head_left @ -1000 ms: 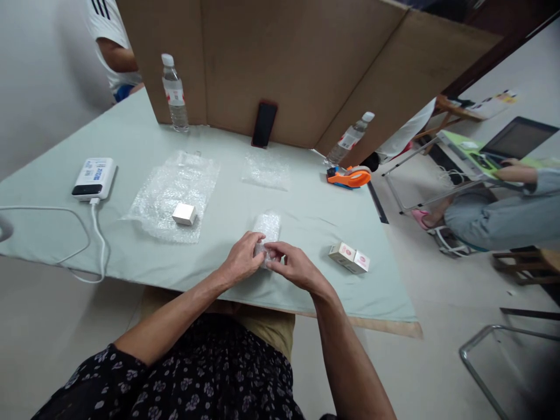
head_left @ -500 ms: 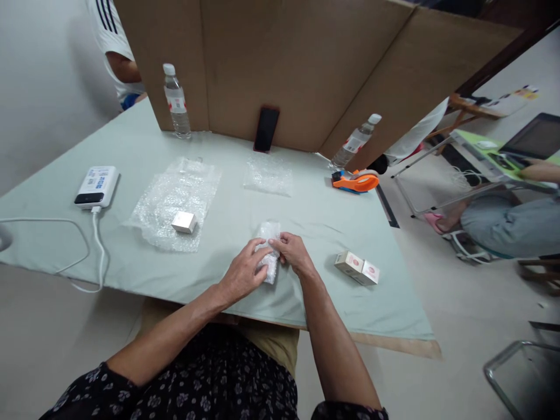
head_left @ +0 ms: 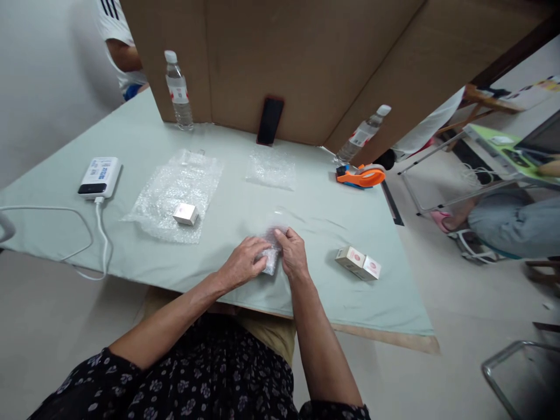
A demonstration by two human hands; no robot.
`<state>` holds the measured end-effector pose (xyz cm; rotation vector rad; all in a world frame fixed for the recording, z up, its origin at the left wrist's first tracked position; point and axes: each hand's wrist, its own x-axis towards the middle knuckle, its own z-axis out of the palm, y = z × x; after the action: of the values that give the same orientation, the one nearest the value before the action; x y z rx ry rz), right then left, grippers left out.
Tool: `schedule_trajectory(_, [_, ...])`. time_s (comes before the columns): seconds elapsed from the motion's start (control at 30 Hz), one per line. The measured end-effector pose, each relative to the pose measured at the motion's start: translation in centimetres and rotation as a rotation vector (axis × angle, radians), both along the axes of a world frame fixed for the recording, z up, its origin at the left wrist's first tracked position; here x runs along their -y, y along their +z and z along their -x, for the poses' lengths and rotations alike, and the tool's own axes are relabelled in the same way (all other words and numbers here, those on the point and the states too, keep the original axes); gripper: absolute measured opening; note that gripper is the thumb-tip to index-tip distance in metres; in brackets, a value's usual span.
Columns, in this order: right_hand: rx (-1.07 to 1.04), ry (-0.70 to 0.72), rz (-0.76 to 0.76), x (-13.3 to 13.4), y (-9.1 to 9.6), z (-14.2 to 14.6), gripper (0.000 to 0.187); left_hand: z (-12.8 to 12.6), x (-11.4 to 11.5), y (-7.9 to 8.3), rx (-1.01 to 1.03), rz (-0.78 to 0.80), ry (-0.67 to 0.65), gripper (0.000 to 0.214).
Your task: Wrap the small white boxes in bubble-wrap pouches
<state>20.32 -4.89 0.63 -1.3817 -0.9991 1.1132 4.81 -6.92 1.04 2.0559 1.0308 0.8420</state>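
Note:
Close to the table's front edge lies a small bubble-wrap parcel (head_left: 270, 262), its contents hidden by the wrap. My left hand (head_left: 244, 264) grips its left side with curled fingers. On the other side, my right hand (head_left: 292, 249) pinches the far end of the wrap between thumb and fingers. To the left, a small white box (head_left: 185, 214) rests on flat bubble-wrap sheets (head_left: 175, 181). Two small boxes (head_left: 357, 263) stand side by side to the right of my hands. Another bubble-wrap piece (head_left: 270, 168) lies beyond the parcel.
A cardboard partition (head_left: 280, 52) rises along the back, with a phone (head_left: 270, 121) leaning on it. One water bottle (head_left: 179, 93) stands upright; another bottle (head_left: 362, 135) appears tilted. An orange tape dispenser (head_left: 361, 176) sits at right, a cabled power bank (head_left: 100, 177) at left.
My right hand has turned and drawn slightly nearer, its thumb now over the wrap's far end, which has folded or shifted. My left hand stays at the parcel. The camera view has tilted slightly.

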Motion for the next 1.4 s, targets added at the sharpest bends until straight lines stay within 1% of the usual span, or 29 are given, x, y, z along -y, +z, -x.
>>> schedule_trajectory(0.07, [-0.046,0.005,-0.027,0.6,0.2,0.5,0.031,0.0,0.3,-0.1,0.013,0.014,0.067,0.029])
schedule_trajectory(0.17, [-0.079,0.019,-0.073,1.8,0.3,0.8,0.029,0.0,0.8,0.0,-0.018,0.005,0.200,0.028])
schedule_trajectory(0.23, [-0.063,0.033,-0.090,2.7,0.0,0.7,0.027,0.1,0.8,0.0,-0.041,-0.005,0.271,0.037])
schedule_trajectory(0.3, [-0.016,0.060,-0.090,3.4,-0.5,0.6,0.029,0.2,0.5,-0.1,-0.040,-0.017,0.293,0.053])
schedule_trajectory(0.37, [0.047,0.092,-0.099,3.9,-1.0,0.3,0.032,0.3,-0.1,-0.2,-0.030,-0.016,0.249,0.062])
schedule_trajectory(0.4, [0.081,0.104,-0.120,4.1,-1.2,0.1,0.032,0.4,-0.3,-0.2,-0.027,-0.002,0.210,0.059])
schedule_trajectory(0.47, [0.152,0.120,-0.193,4.5,-1.5,-0.4,0.029,0.5,-0.9,-0.1,-0.024,0.046,0.139,0.045])
schedule_trajectory(0.57, [0.271,0.175,-0.282,5.3,-1.2,-1.2,0.027,0.7,-1.3,0.1,-0.015,0.097,0.097,0.027])
schedule_trajectory(0.63, [0.377,0.250,-0.297,6.1,-0.8,-1.7,0.033,0.8,-1.4,0.2,-0.001,0.109,0.088,0.025])
schedule_trajectory(0.7, [0.518,0.312,-0.307,6.8,-0.5,-1.9,0.048,0.8,-1.4,0.1,0.025,0.121,0.076,0.025])
schedule_trajectory(0.77, [0.652,0.323,-0.322,7.2,-0.4,-1.9,0.060,0.8,-1.4,0.0,0.059,0.134,0.065,0.023])
schedule_trajectory(0.83, [0.720,0.283,-0.345,7.1,-0.6,-1.6,0.054,0.7,-1.6,-0.1,0.084,0.156,0.049,0.020])
schedule_trajectory(0.9, [0.713,0.227,-0.357,6.6,-0.7,-1.3,0.044,0.6,-2.0,0.0,0.105,0.199,0.045,0.017])
schedule_trajectory(0.97, [0.649,0.167,-0.332,5.9,-0.7,-0.9,0.038,0.6,-2.4,0.4,0.132,0.269,0.063,0.015])
schedule_trajectory(1.03, [0.521,0.128,-0.237,5.3,-0.4,-0.5,0.034,0.8,-2.8,1.0,0.185,0.366,0.059,0.013])
schedule_trajectory(1.07, [0.433,0.117,-0.176,5.1,-0.2,-0.4,0.032,1.1,-2.9,1.3,0.224,0.426,0.032,0.016])
schedule_trajectory(1.17, [0.176,0.130,-0.024,5.2,0.1,0.1,0.033,2.2,-2.6,1.8,0.361,0.606,-0.087,0.036])
schedule_trajectory(1.23, [0.103,0.155,0.015,5.6,0.2,0.3,0.035,3.0,-2.0,1.6,0.427,0.680,-0.113,0.054])
schedule_trajectory(1.33, [0.146,0.183,0.040,6.3,0.2,0.7,0.035,3.7,-1.0,1.0,0.470,0.722,-0.129,0.078])
schedule_trajectory(1.4, [0.212,0.177,0.039,6.6,0.3,1.0,0.035,3.8,-0.5,0.6,0.471,0.719,-0.133,0.085])
